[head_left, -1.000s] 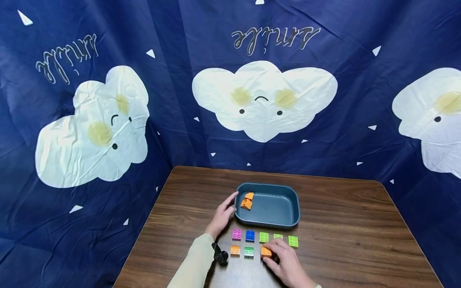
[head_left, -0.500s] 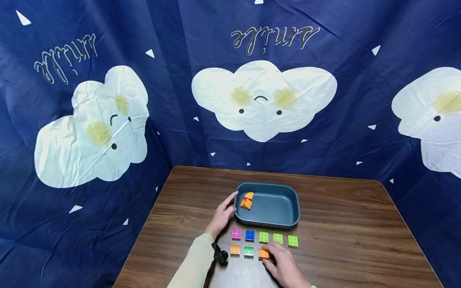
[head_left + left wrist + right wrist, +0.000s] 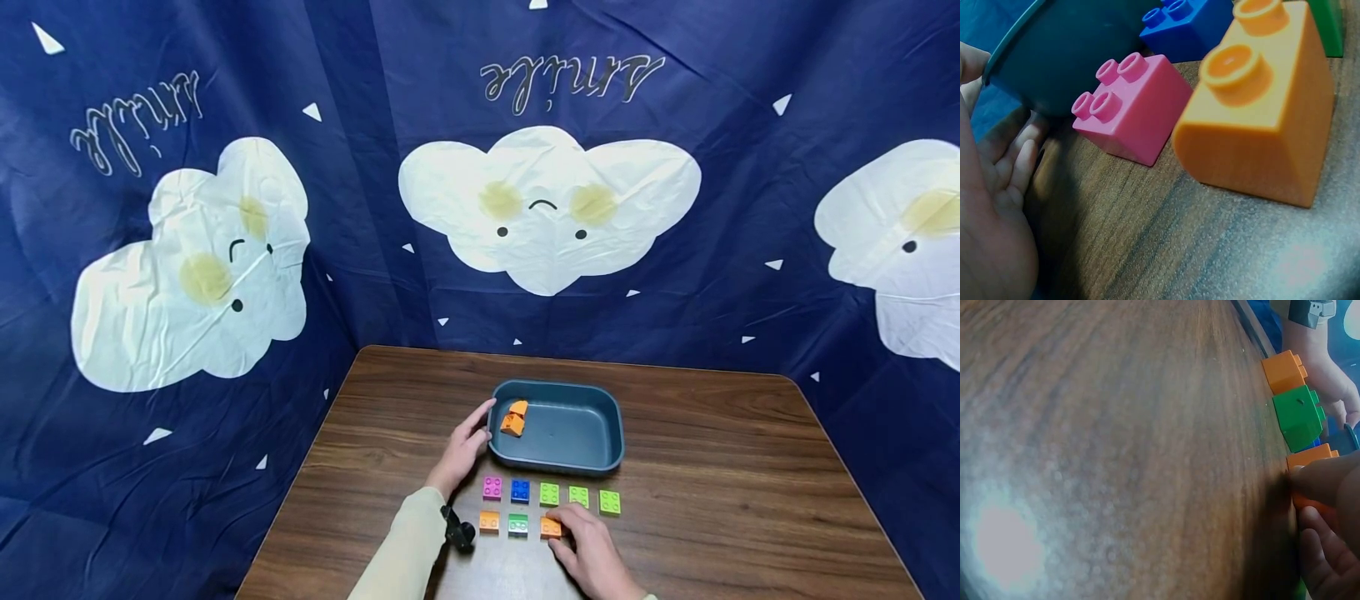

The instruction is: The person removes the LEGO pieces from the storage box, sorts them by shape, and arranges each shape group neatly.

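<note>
In the head view my right hand [image 3: 594, 557] pinches an orange two-stud toy building brick [image 3: 551, 527] at the right end of the front row. The right wrist view shows the thumb on the near face of this orange brick [image 3: 1310, 454], with the brick low at the tabletop. My left hand [image 3: 459, 454] rests its outstretched fingers against the left side of a dark teal bin [image 3: 558, 469]. Inside the bin, at its left end, lie orange pieces [image 3: 513, 423]. Left of the pinched brick stand a green brick [image 3: 518, 525] and another orange brick [image 3: 489, 522].
Behind the front row runs a second row: a pink brick [image 3: 492, 488], a blue brick [image 3: 521, 491] and three lime bricks [image 3: 549, 494]. A wooden table [image 3: 720, 467] carries everything. A dark blue cloth with clouds [image 3: 360, 250] hangs around its far side.
My right hand and the orange brick in its grip have shifted slightly left, nearer the green brick, then a touch back right. The left hand and the bin stay put.
</note>
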`<state>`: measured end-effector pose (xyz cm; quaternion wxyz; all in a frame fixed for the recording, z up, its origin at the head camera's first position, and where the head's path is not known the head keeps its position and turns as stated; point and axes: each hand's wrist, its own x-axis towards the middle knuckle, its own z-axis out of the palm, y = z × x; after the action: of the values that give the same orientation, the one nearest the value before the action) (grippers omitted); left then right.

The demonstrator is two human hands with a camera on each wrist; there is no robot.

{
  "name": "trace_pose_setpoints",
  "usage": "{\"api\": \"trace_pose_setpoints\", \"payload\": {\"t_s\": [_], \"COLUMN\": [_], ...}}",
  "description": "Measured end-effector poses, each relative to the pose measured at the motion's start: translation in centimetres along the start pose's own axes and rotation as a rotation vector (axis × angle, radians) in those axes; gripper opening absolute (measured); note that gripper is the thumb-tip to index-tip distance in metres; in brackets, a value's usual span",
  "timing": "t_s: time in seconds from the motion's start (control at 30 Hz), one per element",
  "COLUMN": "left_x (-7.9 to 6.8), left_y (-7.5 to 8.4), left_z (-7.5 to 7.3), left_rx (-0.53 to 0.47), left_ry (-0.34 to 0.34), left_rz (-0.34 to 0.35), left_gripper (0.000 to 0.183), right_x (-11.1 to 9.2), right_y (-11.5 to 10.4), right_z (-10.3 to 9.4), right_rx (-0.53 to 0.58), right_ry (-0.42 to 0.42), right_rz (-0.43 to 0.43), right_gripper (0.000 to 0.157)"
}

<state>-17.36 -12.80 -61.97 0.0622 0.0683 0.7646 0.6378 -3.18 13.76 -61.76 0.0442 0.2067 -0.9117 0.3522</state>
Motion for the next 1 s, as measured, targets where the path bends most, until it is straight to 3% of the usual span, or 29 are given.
{"api": "trace_pose_setpoints", "payload": {"t_s": [0.47,1.0], "left_x": [-0.06,-0.09], "left_y": [-0.08,0.04], "left_z": [0.01,-0.09], "left_rx": [0.028,0.014], "left_ry": [-0.009,-0.016], "left_rz": [0.002,-0.008], "left_gripper": [0.061,0.061], "right_x": [-0.15,0.16], "right_y": [0.02,0.16], "right_z": [0.53,0.22], "right_rx": [-0.023,-0.013], "right_ry": [0.1,0.01], "right_rz": [-0.065,0.009], "right_gripper": [0.038,0.036]}}
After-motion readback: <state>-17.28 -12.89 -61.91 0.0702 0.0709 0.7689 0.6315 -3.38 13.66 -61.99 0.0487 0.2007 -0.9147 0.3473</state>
